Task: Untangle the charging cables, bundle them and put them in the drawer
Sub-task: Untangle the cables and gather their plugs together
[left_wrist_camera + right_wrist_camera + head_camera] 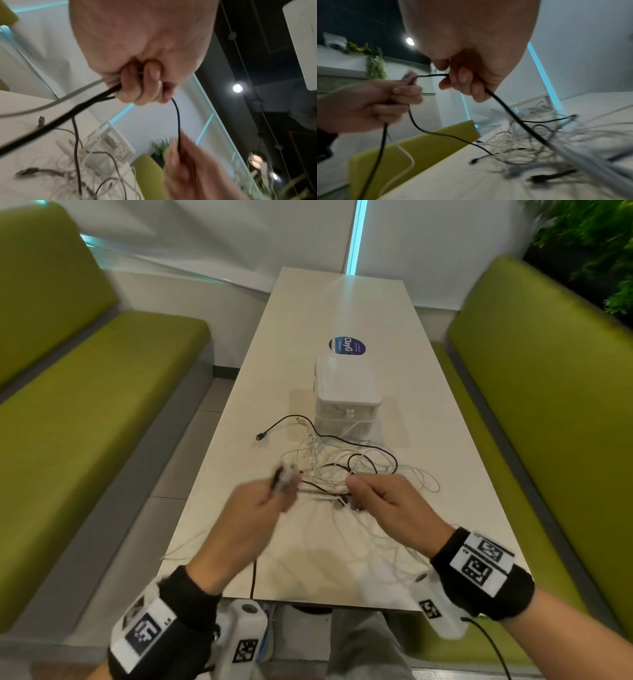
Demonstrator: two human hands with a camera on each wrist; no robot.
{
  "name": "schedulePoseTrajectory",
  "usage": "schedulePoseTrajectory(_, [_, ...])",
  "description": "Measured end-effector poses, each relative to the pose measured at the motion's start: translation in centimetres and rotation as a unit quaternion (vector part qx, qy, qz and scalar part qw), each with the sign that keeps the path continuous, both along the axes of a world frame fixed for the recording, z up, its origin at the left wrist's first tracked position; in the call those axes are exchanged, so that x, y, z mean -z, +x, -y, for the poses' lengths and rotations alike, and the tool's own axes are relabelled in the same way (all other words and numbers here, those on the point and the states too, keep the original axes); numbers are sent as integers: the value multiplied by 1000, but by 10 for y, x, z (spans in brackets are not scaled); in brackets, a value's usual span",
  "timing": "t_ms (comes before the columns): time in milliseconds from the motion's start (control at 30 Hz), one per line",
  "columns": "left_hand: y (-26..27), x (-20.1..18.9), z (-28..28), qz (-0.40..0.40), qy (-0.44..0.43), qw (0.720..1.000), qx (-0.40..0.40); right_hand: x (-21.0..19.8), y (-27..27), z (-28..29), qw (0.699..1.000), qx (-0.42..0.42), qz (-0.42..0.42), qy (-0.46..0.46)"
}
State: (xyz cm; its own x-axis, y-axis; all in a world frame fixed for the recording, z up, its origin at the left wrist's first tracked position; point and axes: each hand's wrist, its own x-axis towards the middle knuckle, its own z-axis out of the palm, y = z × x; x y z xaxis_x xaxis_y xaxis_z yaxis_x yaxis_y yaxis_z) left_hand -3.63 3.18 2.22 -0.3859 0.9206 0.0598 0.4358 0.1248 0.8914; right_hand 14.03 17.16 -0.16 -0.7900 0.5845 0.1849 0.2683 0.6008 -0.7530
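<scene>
A tangle of white and black charging cables (342, 463) lies on the beige table (342, 313) in front of a small white drawer unit (346, 398). My left hand (270, 494) is raised over the near part of the table, fingers curled round a black cable and a white one (102, 83). My right hand (366, 491) grips the same black cable (431, 75), which runs short between both hands. From the right hand the black cable (513, 115) drops into the tangle (539, 142). The left hand (399, 93) is motion-blurred.
Green padded benches (85, 392) flank the table on both sides (548, 392). A blue round sticker (347, 346) lies behind the drawer unit. Loose white cable loops (376, 546) spread toward the near table edge. A plant (596, 244) stands at the far right.
</scene>
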Motion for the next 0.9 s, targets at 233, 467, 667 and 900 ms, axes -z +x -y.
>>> schedulePoseTrajectory(233, [-55,-34,-2,206,232,914,-260,48,38,-38,967,-14,240,87])
schedulePoseTrajectory(467, [-36,8,-16,115,-6,988,-101,53,34,-35,960,22,265,90])
schedulePoseTrajectory(667, [-15,-11,-10,104,82,984,-119,27,26,-27,983,101,156,-3])
schedulePoseTrajectory(900, [-16,-3,-7,-217,27,961,-172,-14,15,-26,899,124,-163,-387])
